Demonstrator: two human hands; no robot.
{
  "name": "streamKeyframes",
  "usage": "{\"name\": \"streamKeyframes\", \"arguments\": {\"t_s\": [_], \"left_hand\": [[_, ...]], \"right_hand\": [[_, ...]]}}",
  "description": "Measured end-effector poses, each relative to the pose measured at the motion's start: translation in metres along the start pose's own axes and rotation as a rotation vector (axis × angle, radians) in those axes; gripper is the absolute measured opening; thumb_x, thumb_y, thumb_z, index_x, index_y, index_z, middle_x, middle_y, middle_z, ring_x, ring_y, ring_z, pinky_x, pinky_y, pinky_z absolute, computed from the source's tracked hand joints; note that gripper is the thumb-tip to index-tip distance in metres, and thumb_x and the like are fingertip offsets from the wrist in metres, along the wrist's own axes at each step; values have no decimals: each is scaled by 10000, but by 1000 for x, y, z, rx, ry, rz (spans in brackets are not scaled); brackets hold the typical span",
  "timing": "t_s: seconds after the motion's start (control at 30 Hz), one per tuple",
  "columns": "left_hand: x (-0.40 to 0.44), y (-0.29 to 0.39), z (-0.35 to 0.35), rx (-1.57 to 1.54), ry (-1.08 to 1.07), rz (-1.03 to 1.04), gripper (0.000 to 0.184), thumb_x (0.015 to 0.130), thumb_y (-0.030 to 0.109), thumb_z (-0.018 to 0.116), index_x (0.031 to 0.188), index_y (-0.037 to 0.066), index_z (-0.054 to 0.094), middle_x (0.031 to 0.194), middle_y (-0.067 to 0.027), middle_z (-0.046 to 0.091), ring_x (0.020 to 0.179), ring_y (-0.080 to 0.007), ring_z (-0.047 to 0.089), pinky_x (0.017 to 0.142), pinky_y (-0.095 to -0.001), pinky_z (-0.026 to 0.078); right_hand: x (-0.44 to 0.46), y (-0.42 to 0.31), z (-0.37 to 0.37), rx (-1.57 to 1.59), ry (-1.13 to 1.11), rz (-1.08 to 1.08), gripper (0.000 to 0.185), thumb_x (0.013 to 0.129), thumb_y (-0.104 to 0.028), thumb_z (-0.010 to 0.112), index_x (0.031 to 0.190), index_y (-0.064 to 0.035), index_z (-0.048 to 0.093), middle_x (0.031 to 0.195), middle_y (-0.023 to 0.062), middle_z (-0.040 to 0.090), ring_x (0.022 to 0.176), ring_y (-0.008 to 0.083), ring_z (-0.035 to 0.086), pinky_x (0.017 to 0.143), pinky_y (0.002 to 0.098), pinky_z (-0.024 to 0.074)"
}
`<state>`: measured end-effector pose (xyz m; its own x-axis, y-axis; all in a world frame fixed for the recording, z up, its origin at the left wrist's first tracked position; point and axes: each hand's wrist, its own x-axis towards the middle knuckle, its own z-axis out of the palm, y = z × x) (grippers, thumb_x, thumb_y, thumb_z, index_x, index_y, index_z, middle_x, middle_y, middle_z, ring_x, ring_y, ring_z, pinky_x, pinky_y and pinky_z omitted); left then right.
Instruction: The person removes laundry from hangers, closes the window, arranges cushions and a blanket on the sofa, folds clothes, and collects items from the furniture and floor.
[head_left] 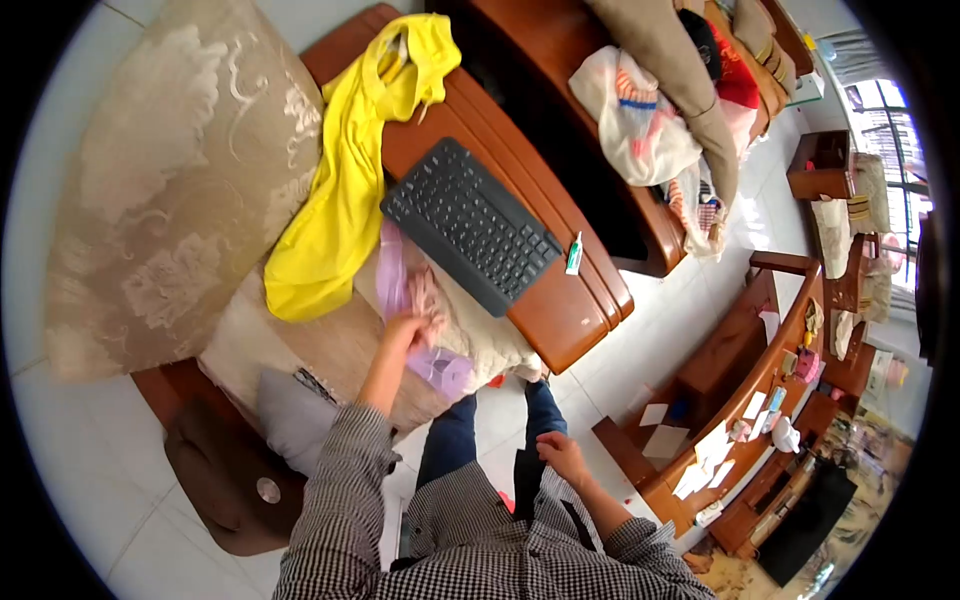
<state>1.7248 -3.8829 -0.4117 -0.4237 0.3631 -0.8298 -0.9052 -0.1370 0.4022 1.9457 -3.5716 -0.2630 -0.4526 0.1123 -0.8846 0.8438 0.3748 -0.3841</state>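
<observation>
My left hand [412, 330] reaches over the beige seat cushion, at a translucent purple strip [440, 370]; its fingers are bent and blurred, and what they hold, if anything, is unclear. Near my lap, my right hand [562, 455] is curled beside a black strap [526, 482] at the front of the checked shirt. A black keyboard [475, 225] lies tilted across the wooden armrest. Yellow cloth [345, 190] drapes to its left. A small green and white tube [574, 254] rests on the wood, right of the keyboard.
A large patterned cushion [170, 200] leans at the left, with a grey pillow [292, 415] and a brown bag [225, 480] below. Clothes [640, 115] are heaped on wooden furniture at the top. Papers [706, 462] lie on a long wooden table at the right.
</observation>
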Motion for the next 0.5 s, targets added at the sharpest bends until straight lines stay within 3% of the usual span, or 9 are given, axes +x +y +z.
{"name": "streamKeyframes", "arguments": {"t_s": [0.07,0.1,0.13,0.17,0.23,0.33,0.37,0.47,0.5], "left_hand": [[-70,3,6,-432,-86,173,313,771,97,492,1054,-31,527,835,-74,610,555,-110,529,464,-231,424],[-134,50,50,-435,94,214,273,775,105,471,1002,-32,535,757,-48,577,488,-82,467,428,-218,381],[-157,44,16,-516,-205,207,256,772,127,475,966,-24,546,690,-18,544,469,-79,464,387,-208,357],[-189,33,1,-373,215,326,242,756,136,492,933,-12,564,662,-8,538,428,-66,425,332,-184,289],[-245,36,-22,-375,518,553,179,741,139,489,857,33,576,654,5,539,416,-62,419,306,-181,252],[-281,5,-75,-485,1250,704,125,742,125,529,847,61,554,645,3,516,387,-69,396,303,-191,244],[-294,-10,-89,-289,1284,572,110,748,152,559,819,70,538,654,-18,514,368,-92,393,298,-209,251],[-281,-62,-116,-295,1509,234,117,771,157,553,831,62,519,649,-40,516,353,-90,374,297,-209,250],[-267,-80,-107,-271,1426,380,132,775,163,557,838,56,511,651,-52,520,353,-90,376,293,-207,256]], "right_hand": [[5,-17,-3,-3,4,-21,241,771,-204,582,938,-31,600,748,97,623,680,168,601,648,282,473],[4,-32,-3,21,-12,-17,252,774,-207,579,949,-27,599,747,93,621,673,161,598,642,279,474],[4,-47,-4,34,-43,-32,268,778,-215,577,961,-21,596,752,82,621,670,153,597,644,275,475],[1,-65,-7,36,-57,-48,271,780,-216,575,962,-16,594,754,78,621,670,149,596,643,273,474],[-1,-89,-11,43,-72,-97,275,787,-216,567,961,-5,591,758,64,620,670,140,594,639,266,473],[-2,-117,-29,2,-54,-179,269,788,-211,568,961,-7,591,756,73,618,668,142,594,640,262,472],[7,-116,-36,-46,-3,-301,233,798,-188,568,966,-28,588,700,43,592,646,101,563,572,240,459],[36,-131,-72,-27,337,-563,267,785,-166,587,1015,-33,556,815,90,609,734,174,578,678,293,469],[42,-147,-93,-27,426,-553,308,776,-160,598,1049,-31,537,871,111,602,768,198,578,694,302,469]]}}
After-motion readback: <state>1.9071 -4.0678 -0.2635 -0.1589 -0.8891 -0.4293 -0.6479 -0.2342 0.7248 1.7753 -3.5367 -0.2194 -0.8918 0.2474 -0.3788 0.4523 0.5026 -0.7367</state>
